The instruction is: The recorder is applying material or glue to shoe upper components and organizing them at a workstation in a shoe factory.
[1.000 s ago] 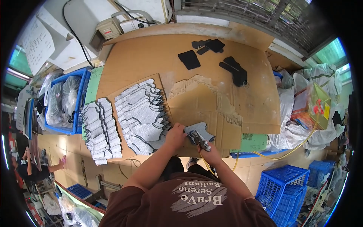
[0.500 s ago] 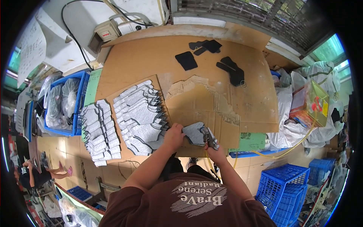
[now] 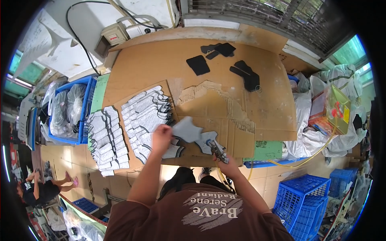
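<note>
My left hand (image 3: 161,138) pinches the left edge of a grey cut-out piece (image 3: 187,129), lifted over the cardboard and blurred by motion. Closed round a metal spray gun (image 3: 218,152) with a yellow hose is my right hand (image 3: 230,166). The gun's front end lies over another grey cut-out piece (image 3: 206,138) on the cardboard, hiding part of it. Beside my left hand, overlapping grey pieces with dark edges form a wide row (image 3: 144,108). A narrower set of rows (image 3: 107,138) lies farther left.
Several black cut pieces (image 3: 198,65) lie toward the back of the cardboard-covered table (image 3: 144,60). A blue crate (image 3: 86,108) with plastic bags stands at the left. White bags (image 3: 303,116) and a yellowish container (image 3: 339,110) are at the right, blue crates (image 3: 301,197) below. Another person (image 3: 34,193) is far left.
My left hand has moved left and up, lifting a grey piece away from the spot before the gun. Another grey piece now shows by the gun, which has shifted slightly left and down.
</note>
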### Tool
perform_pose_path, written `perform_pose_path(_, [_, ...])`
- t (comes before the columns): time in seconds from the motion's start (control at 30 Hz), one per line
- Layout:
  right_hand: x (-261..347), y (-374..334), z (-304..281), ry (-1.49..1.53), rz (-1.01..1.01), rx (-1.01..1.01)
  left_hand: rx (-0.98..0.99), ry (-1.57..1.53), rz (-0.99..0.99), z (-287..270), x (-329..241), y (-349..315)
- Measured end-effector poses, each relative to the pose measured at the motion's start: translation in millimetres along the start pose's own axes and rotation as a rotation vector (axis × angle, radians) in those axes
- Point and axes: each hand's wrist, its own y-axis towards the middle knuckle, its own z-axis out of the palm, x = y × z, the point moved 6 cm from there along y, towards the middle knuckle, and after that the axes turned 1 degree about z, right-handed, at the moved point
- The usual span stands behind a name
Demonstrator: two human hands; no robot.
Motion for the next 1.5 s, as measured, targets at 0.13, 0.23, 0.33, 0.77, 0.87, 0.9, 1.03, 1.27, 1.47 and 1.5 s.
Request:
perform_pose_path(0.13, [-1.7,2.6,5.3,-0.060,0.094,0.024,-0.231,0.262,0.138,-95.9,-6.6,16.1])
perform_pose_path(0.23, [-2.5,6.9,8.2,-0.062,0.073,0.011,-0.319,0.551,0.412,-81.3,-27.3,10.5])
perform_pose_path(0.33, [-4.5,9.8,12.3,-0.050,0.081,0.014,0.199,0.377,0.502,14.9,-26.3,-10.4])
perform_pose_path(0.77, [-2.1,19.2,22.7,0.034,0.138,0.010,0.415,0.571,0.367,100.3,4.4,-16.5])
perform_pose_path(0.87, [-1.0,17.7,21.2,0.032,0.169,-0.011,0.408,0.570,0.365,100.1,5.1,-16.2])
perform_pose_path(0.9, [-2.0,17.1,19.6,0.043,0.189,-0.033,0.403,0.567,0.375,100.3,5.0,-16.3])
perform_pose_path(1.03, [-7.2,14.8,10.8,0.064,0.187,-0.055,0.402,0.568,0.375,101.9,4.8,-15.7])
perform_pose_path(1.27, [-4.8,7.1,-9.1,0.030,0.191,-0.170,0.412,0.577,0.331,100.4,2.8,-15.5])
perform_pose_path(1.47, [1.1,1.7,-19.7,0.055,0.215,-0.221,0.401,0.582,0.358,97.8,3.2,-15.9])
perform_pose_path(1.5, [1.5,1.0,-19.4,0.038,0.234,-0.210,0.400,0.576,0.360,97.7,3.6,-15.9])
